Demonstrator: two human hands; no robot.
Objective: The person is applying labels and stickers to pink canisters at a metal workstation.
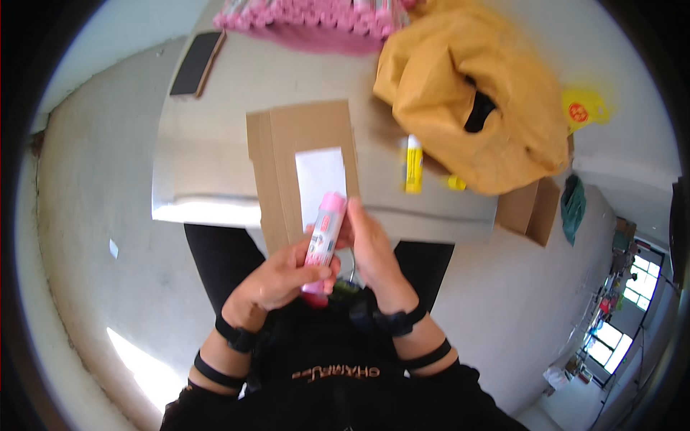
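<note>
A pink-capped glue stick (325, 233) with a pale, printed barrel is held tilted in front of my body, over the near edge of the table. My left hand (279, 276) is wrapped round its lower half, thumb across the front. Close against its upper part, my right hand (370, 248) has the thumb beside the pink cap and fingers curled behind the barrel, partly hidden. Beyond the hands, a white sheet of paper (320, 176) lies on a flat piece of brown cardboard (277, 161).
A yellow glue stick (414, 167) lies right of the cardboard. An orange-yellow cloth bag (460, 79) slumps at the back right, above an open cardboard box (532, 210). Many pink sticks (316, 18) are stacked at the far edge. A phone (196, 65) rests at the far left.
</note>
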